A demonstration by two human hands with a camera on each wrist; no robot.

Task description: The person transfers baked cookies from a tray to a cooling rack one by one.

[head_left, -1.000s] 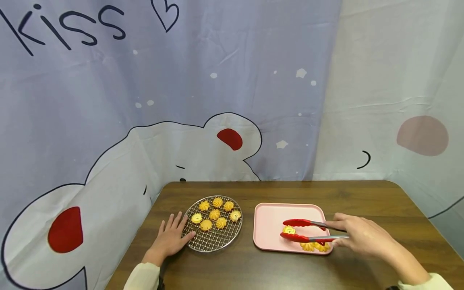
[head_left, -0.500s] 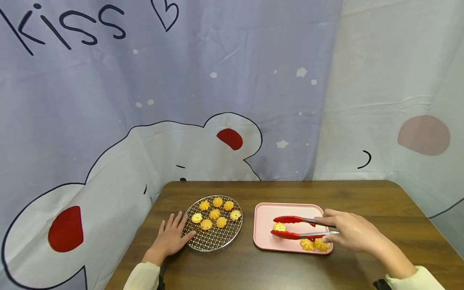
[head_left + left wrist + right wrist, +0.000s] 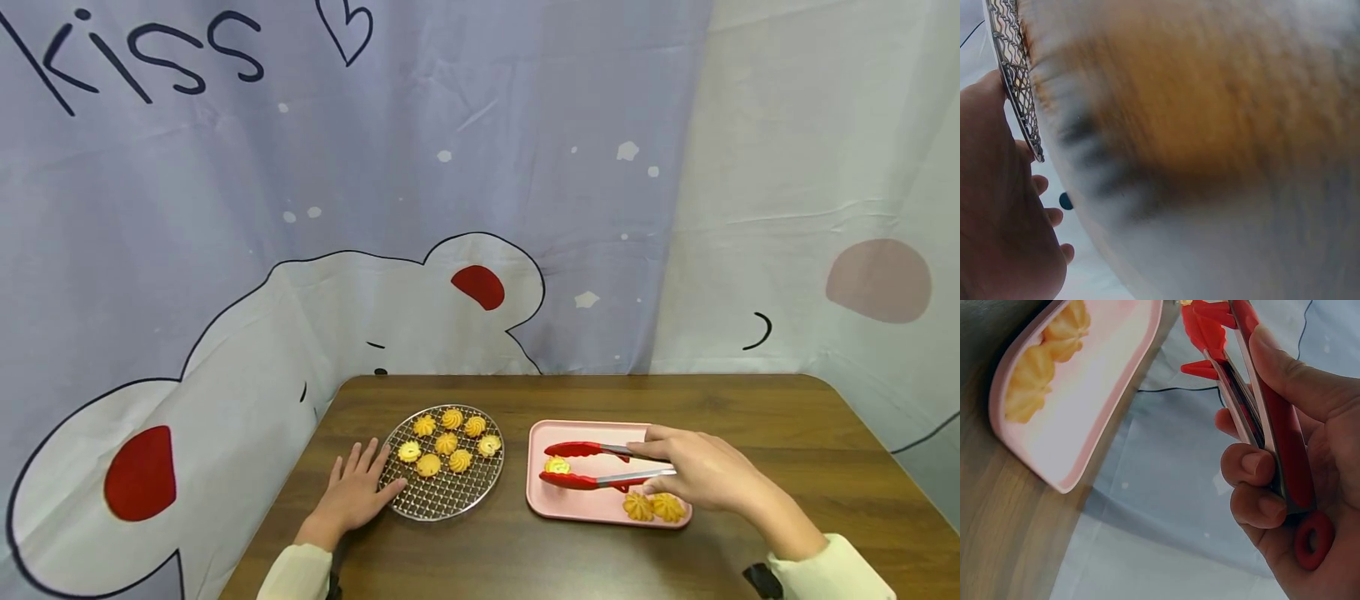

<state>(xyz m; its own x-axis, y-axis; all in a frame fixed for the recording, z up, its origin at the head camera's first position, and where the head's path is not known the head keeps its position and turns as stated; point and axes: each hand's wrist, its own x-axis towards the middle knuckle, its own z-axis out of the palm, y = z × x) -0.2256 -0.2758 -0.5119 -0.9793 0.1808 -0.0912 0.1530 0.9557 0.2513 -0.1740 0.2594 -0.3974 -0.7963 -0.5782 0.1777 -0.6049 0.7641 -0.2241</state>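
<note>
My right hand (image 3: 708, 471) grips red-tipped tongs (image 3: 600, 482), whose tips hold a pale-topped cookie (image 3: 557, 466) between them over the left part of the pink tray (image 3: 547, 503). In the right wrist view, the thumb and curled fingers of the right hand (image 3: 1297, 444) wrap the tongs' red handle (image 3: 1288, 450). Two golden cookies (image 3: 638, 506) lie at the tray's near right corner. My left hand (image 3: 351, 493), fingers spread, rests beside the round wire rack (image 3: 438, 500), its thumb on the rim. Several cookies (image 3: 446, 443) sit on the rack.
The brown wooden table (image 3: 487, 562) holds the rack on the left and the tray on the right. A printed cloth (image 3: 585, 208) hangs behind the table's back edge. Much of the left wrist view is blurred.
My right hand, the tongs and the cookie between their tips have moved left across the tray, uncovering the two cookies at its near right corner. The left hand has stayed still.
</note>
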